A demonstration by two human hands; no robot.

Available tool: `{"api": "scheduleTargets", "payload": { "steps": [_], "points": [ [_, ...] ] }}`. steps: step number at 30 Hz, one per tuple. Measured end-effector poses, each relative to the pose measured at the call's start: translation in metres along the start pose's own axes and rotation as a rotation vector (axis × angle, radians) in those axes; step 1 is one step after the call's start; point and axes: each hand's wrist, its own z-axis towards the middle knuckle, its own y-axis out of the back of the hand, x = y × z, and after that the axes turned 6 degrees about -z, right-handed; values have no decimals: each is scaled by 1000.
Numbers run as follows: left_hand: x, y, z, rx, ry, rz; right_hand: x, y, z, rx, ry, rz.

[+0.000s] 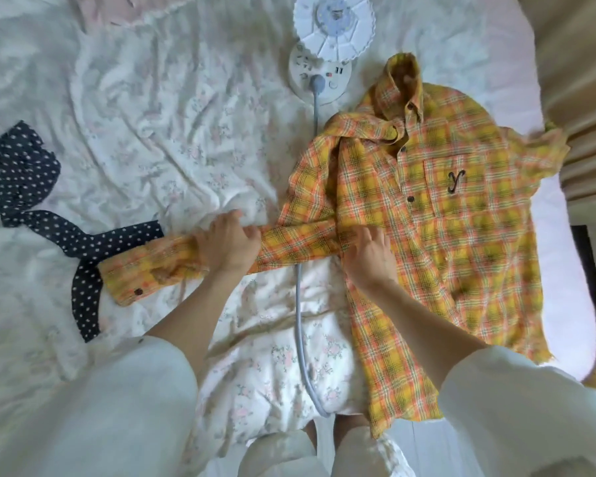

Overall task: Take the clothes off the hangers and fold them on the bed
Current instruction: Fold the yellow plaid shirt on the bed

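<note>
Plaid shirt (455,215) spread on the bed (145,125)

We see the left hand (226,244) gripping its stretched sleeve (183,259) (cuff overlapping a polka-dot garment (31,173)); right hand (370,253) presses flat, fingers straight.

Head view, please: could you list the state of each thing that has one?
plaid shirt: off its hanger, flat, face up, buttoned
shirt sleeve: stretched sideways
left hand: grips the sleeve
right hand: presses flat where sleeve meets body
polka-dot garment: crumpled, unfolded
round power strip: cable plugged in
bed: cover wrinkled
</note>
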Motion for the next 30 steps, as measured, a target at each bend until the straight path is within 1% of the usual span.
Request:
{"api": "scheduleTargets", "payload": {
  "steps": [2,4,8,10,11,15,17,19,20,22,24,25,26,28,30],
  "points": [
    [-15,-12,16,150,-30,-43,1,5,16,-36,5,15],
    [-27,-22,27,260,-47,-92,0,8,31,-55,18,30],
    [-53,-33,38,331,-60,-286,-8,12,54,-46,40,5],
    [-65,-28,38,304,-50,-436,-15,14,61,-5,25,-19],
    [-68,-23,38,260,-49,-510,-20,14,62,14,13,-32],
    [-68,12,56,17,-81,-673,-35,15,67,79,-80,0],
    [-61,32,72,-143,-46,-620,-41,14,69,99,-114,6],
    [-54,46,85,-300,24,-417,-44,16,71,136,-141,8],
    [-50,49,89,-332,66,-283,-44,16,73,152,-155,9],
    [-43,47,92,-291,142,-80,-43,18,74,136,-179,2],
    [-39,36,92,-164,196,-7,-39,20,77,59,-200,21],
    [-39,30,91,-99,182,3,-37,23,79,17,-214,38],
    [-42,25,91,-61,130,-5,-35,25,82,-17,-225,48],
    [-59,18,94,-65,-54,-26,-31,34,93,-71,-222,57],
    [-81,12,100,-93,-283,34,-28,44,106,-117,-162,106]
  ]
}}
